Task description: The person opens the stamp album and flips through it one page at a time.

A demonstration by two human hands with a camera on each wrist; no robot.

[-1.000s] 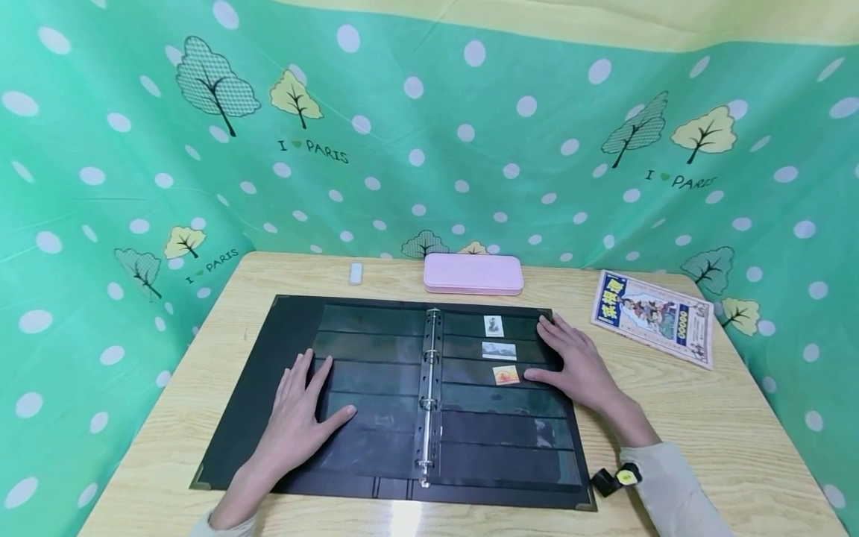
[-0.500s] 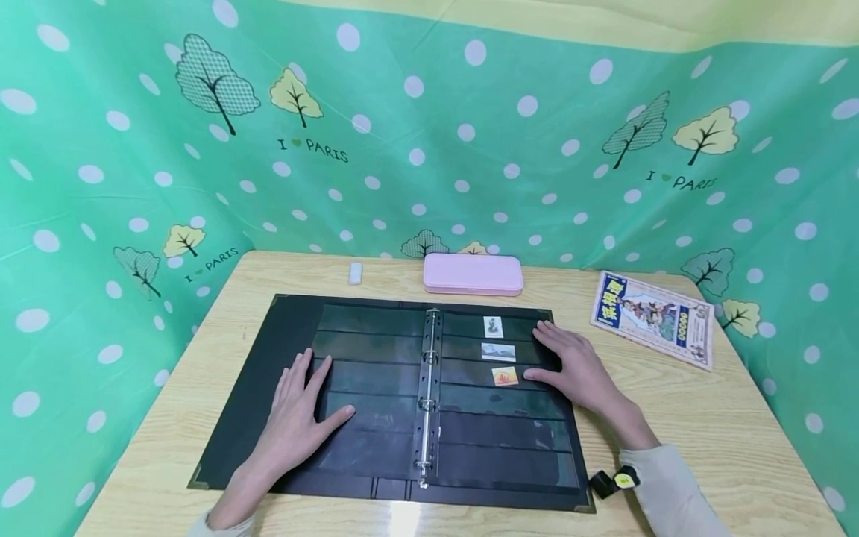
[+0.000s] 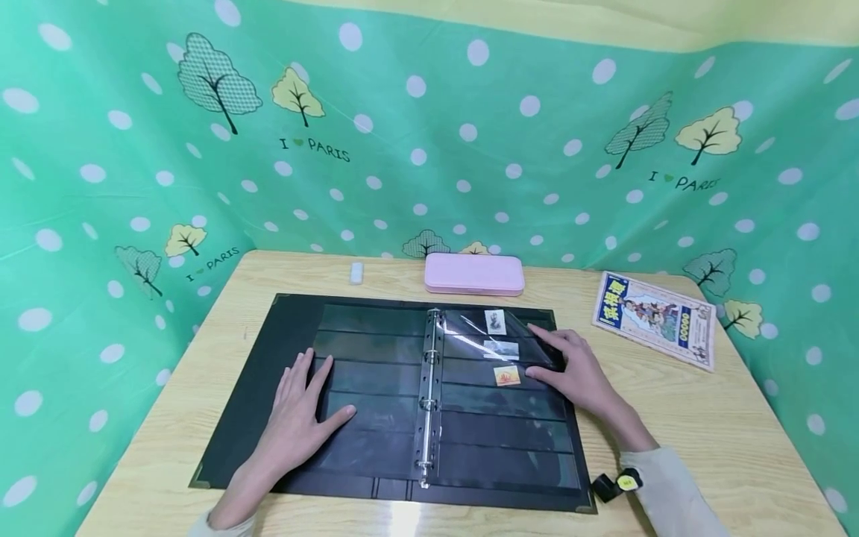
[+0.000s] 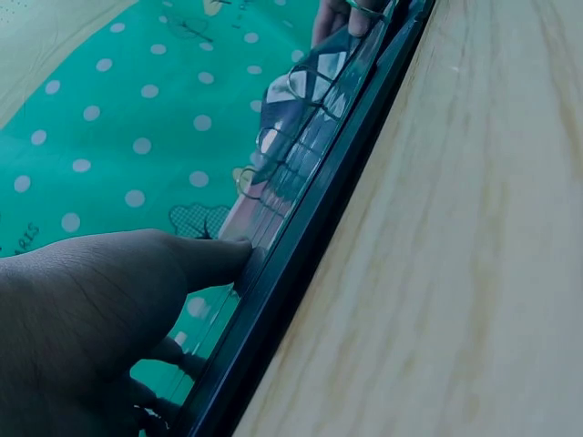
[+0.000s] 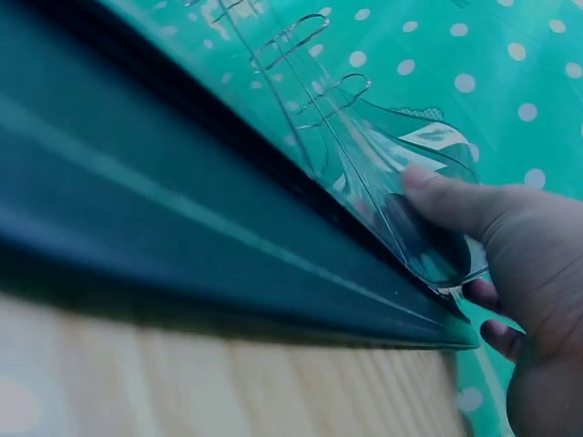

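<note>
A black ring-bound stamp album (image 3: 248, 380) lies open in the head view, metal rings (image 3: 427, 418) down its middle. My left hand (image 3: 295, 418) rests with spread fingers on the left page (image 3: 376, 380). My right hand (image 3: 577, 369) pinches the outer edge of the right pocket page (image 3: 503, 429), whose upper corner is bent up off the album. In the right wrist view the thumb (image 5: 446, 193) lies on the curled clear page (image 5: 364, 150), other fingers below it. Three stamps sit in that page: a grey one (image 3: 495, 322), a landscape one (image 3: 501, 350) and an orange one (image 3: 506, 375).
Behind the album lie a pink case (image 3: 473, 274) and a small whitish block (image 3: 356, 273). A booklet (image 3: 654, 319) with a colourful cover is at the back right of the wooden table (image 3: 705, 432). A green dotted cloth (image 3: 429, 149) hangs around the back and sides.
The right page's upper corner, flat before, is now lifted and bent, with light glinting across it. My right fingers have moved slightly inward at its edge. The left hand has stayed still.
</note>
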